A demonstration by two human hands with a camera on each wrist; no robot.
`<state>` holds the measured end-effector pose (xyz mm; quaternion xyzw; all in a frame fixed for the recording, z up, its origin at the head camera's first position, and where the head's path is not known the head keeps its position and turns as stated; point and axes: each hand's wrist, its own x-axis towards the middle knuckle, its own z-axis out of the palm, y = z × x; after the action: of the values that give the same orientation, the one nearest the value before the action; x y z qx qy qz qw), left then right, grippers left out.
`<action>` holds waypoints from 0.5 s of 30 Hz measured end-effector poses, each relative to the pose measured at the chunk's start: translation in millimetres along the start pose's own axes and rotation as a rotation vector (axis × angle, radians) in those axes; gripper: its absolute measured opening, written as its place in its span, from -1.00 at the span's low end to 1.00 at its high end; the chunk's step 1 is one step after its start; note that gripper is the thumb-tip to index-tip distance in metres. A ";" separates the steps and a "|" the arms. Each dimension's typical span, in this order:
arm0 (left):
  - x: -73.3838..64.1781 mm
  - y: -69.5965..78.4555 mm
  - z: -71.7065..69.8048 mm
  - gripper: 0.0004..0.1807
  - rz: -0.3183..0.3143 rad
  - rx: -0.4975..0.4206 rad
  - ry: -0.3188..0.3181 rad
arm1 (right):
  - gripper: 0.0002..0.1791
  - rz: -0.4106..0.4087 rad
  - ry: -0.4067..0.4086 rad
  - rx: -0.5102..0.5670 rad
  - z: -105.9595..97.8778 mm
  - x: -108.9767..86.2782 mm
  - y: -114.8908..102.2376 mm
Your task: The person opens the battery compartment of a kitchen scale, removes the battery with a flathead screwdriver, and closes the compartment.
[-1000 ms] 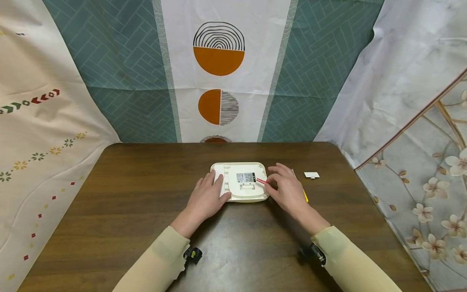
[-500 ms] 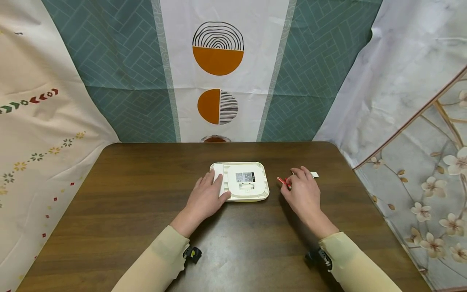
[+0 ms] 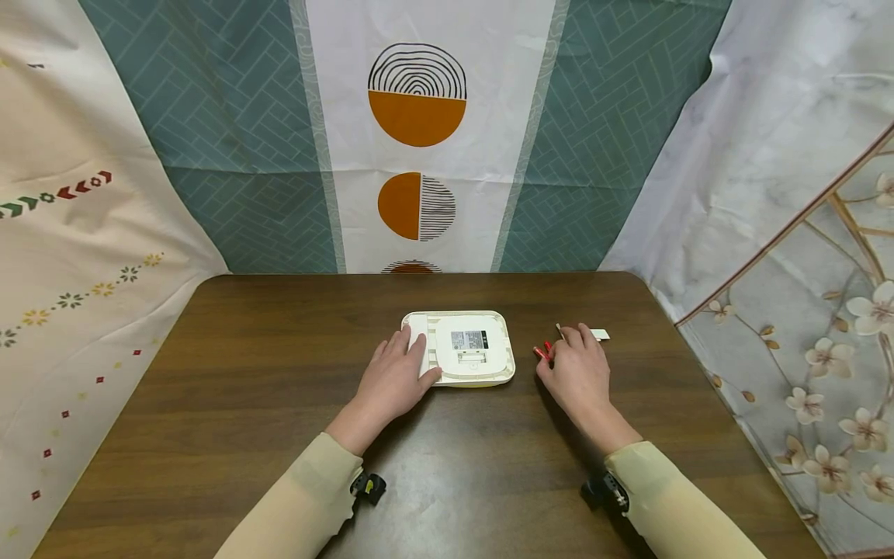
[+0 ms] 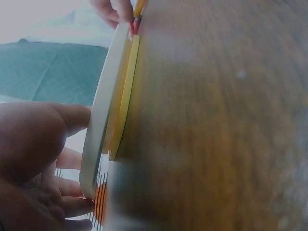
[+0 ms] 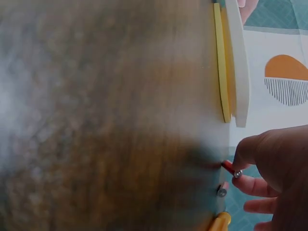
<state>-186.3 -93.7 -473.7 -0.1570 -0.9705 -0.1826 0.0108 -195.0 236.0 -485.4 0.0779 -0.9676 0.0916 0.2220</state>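
Note:
A white device (image 3: 489, 365) with rounded corners lies on the table, showing a printed label and a small uncovered battery slot. My left hand (image 3: 393, 380) rests across its left end, fingers extended over the top, thumb at the near edge. To the right of the device, my right hand (image 3: 578, 373) pinches a red battery (image 5: 228, 166) between thumb and index finger, low over the tabletop. A second red battery (image 5: 222, 189) lies close beside it. Under the right hand is a screwdriver, its yellow handle (image 5: 222, 221) visible in the right wrist view.
A small white battery cover (image 3: 600, 335) lies just beyond the right hand. From the side, a yellow layer (image 4: 126, 96) shows beneath the white device. The brown wooden table (image 3: 293, 334) ends at a hanging patterned cloth (image 3: 482, 217) at the back.
My right hand, with a red battery, has moved right from the device's slot to the table beside the screwdriver, where a second red battery now shows. The left hand has stayed put.

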 end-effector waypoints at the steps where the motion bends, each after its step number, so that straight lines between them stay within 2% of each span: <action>1: 0.0 0.0 0.0 -0.19 0.000 0.001 0.000 | -0.82 0.002 -0.004 -0.001 0.0 -0.1 -0.2; 11: 0.1 -1.0 1.4 -0.19 0.007 0.010 0.010 | -0.72 0.014 -0.088 -0.046 0.9 -0.2 -1.1; 15: -0.2 -0.8 2.3 -0.19 0.007 0.010 0.009 | -0.71 0.007 -0.092 -0.059 -0.1 -1.1 -1.9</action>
<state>-186.3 -93.6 -476.1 -0.1593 -0.9709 -0.1782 0.0165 -193.7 234.3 -485.5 0.0721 -0.9793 0.0603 0.1792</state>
